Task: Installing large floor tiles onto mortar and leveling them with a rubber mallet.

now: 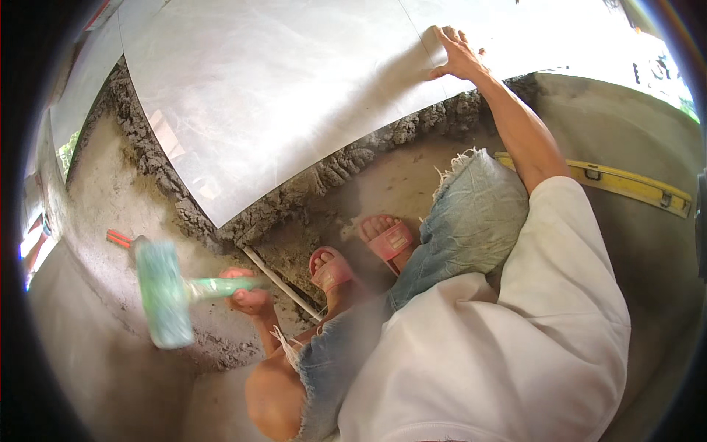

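Note:
My left hand [250,292] is closed round the handle of a green mallet [163,293]. The mallet's large head is up off the floor to the left of the hand, smeared by motion. Far ahead, my right arm reaches out, and my right hand [461,56] lies with spread fingers on a big pale tile [272,96], close to its near edge and by a thin joint line. Rough grey mortar [324,177] shows along the tile's near and left edges, and one tile corner points toward me.
A yellow spirit level [626,184] lies on the right. A thin pale stick [283,283] rests beside my feet in pink sandals [333,269]. A tool with red handles [118,238] lies on the dusty floor [140,191] at left, partly behind the mallet.

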`<state>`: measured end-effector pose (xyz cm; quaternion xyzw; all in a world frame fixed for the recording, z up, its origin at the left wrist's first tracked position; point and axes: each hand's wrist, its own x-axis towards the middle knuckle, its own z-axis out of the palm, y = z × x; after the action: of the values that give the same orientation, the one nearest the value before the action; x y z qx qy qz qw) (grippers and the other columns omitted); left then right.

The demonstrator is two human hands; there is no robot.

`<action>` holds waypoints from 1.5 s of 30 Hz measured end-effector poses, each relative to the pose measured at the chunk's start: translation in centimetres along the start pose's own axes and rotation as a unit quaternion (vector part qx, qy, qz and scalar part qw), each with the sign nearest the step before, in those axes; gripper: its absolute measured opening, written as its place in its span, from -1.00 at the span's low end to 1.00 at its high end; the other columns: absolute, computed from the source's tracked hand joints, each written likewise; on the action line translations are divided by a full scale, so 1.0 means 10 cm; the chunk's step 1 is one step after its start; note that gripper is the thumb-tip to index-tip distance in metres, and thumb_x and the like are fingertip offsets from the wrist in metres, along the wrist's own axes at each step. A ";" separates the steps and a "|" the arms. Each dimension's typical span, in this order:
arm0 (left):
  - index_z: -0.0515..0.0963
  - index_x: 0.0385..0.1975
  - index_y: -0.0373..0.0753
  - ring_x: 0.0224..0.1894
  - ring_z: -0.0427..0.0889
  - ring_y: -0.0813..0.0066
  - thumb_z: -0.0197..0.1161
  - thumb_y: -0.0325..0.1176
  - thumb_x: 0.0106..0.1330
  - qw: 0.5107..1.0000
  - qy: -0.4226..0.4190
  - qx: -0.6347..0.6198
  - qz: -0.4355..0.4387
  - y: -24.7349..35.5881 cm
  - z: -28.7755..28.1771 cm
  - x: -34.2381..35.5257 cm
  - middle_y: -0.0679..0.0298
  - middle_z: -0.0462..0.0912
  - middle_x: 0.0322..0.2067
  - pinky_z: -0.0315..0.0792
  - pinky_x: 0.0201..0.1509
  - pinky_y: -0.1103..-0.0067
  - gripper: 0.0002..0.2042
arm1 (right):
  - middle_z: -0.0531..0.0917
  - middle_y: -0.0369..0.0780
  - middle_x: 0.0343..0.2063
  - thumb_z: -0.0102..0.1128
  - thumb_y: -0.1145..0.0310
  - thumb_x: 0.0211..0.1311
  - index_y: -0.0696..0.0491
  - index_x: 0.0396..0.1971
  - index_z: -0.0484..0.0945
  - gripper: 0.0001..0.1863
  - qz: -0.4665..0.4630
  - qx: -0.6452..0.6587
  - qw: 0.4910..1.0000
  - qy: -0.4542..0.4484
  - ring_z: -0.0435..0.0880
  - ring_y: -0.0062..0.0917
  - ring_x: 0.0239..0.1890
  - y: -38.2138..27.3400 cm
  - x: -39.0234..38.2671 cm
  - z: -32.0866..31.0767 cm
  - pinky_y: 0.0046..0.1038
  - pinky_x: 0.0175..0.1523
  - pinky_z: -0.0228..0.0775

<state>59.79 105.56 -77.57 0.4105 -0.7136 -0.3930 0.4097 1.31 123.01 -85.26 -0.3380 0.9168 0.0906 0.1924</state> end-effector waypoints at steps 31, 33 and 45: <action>0.48 -0.47 -0.34 -0.48 0.43 -0.10 -0.17 -0.05 0.42 0.882 -0.330 0.271 -0.200 -0.08 0.73 0.21 -0.03 0.52 -0.49 0.29 -0.41 0.20 -0.54 | -0.10 -0.26 0.48 0.64 -0.02 -0.38 -0.24 0.47 -0.17 0.38 -0.004 0.011 1.000 -0.023 -0.14 -0.26 0.51 -0.07 0.00 -0.09 0.59 0.21 -0.10; 0.51 -0.41 -0.35 -0.50 0.43 -0.10 -0.17 0.06 0.44 0.965 -0.204 0.163 0.005 -0.04 0.76 0.20 -0.06 0.52 -0.56 0.30 -0.39 0.17 -0.47 | -0.08 -0.30 0.48 0.65 -0.04 -0.39 -0.23 0.46 -0.15 0.39 0.002 0.001 1.000 0.001 -0.10 -0.31 0.50 -0.06 0.01 -0.08 0.57 0.22 -0.06; 0.49 -0.39 -0.32 -0.49 0.55 -0.10 -0.04 0.05 0.42 0.875 -0.334 0.276 -0.215 0.03 0.99 0.41 0.01 0.54 -0.59 0.38 -0.32 0.18 -0.53 | -0.10 -0.25 0.49 0.63 0.07 -0.33 -0.24 0.46 -0.15 0.34 0.001 0.020 0.999 -0.027 -0.15 -0.27 0.51 -0.08 0.00 -0.14 0.57 0.22 -0.10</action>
<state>49.42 104.16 -79.70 0.4947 -0.7816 -0.3720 -0.0771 1.42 122.04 -84.04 -0.3304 0.9133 0.0817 0.2237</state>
